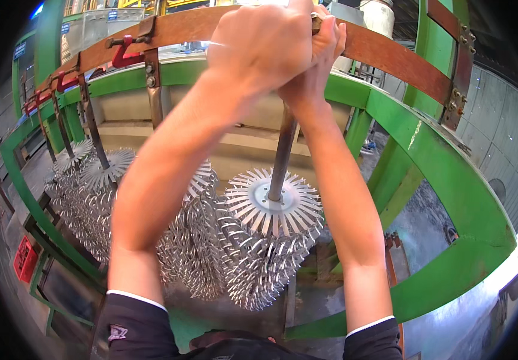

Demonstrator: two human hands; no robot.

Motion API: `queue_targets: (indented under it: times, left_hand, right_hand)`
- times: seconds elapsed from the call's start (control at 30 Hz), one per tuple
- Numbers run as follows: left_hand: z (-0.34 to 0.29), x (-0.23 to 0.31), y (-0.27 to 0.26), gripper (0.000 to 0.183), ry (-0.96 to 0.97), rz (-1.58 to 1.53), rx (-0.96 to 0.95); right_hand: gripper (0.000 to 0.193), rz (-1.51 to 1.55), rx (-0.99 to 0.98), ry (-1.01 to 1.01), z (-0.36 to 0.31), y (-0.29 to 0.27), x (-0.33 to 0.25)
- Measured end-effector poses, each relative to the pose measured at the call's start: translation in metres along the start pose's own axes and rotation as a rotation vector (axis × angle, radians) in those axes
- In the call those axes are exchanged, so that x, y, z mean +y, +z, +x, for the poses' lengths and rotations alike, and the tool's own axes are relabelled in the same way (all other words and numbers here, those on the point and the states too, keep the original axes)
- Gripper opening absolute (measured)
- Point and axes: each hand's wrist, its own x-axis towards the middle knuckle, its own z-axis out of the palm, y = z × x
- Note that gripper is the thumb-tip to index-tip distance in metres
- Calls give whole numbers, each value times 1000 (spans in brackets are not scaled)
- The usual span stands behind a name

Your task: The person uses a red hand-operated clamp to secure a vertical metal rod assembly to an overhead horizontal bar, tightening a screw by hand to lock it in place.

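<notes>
Both my arms reach up to a flat copper-coloured bar (385, 51). My left hand (259, 48) is closed in a fist in front of the bar; what it grips is hidden. My right hand (316, 69) is closed beside it, fingers bent around something at the bar that I cannot make out. A small metal piece (316, 23) shows between the hands. Directly below them hangs a metal rod (283, 150). It carries a round slotted disc (272, 201) on top of a column of many curved silvery metal parts (265, 270).
More loaded rods (94, 126) hang along the bar to the left, with red clamps (125, 53) at their tops. A green steel frame (439, 150) curves around the right. Behind the rods is a beige tank wall (229, 138). A red box (25, 259) sits low at left.
</notes>
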Motion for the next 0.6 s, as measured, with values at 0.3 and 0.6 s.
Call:
queue_targets:
  times: [0.3,0.6]
  left_hand:
    - [85,-52,4,41,902,-132,-440]
    - [15,-22,1,49,231,28,-164]
  right_hand:
    - [46,-20,93,-105,-10,12,15]
    - [63,-5,89,-67,-7,12,23]
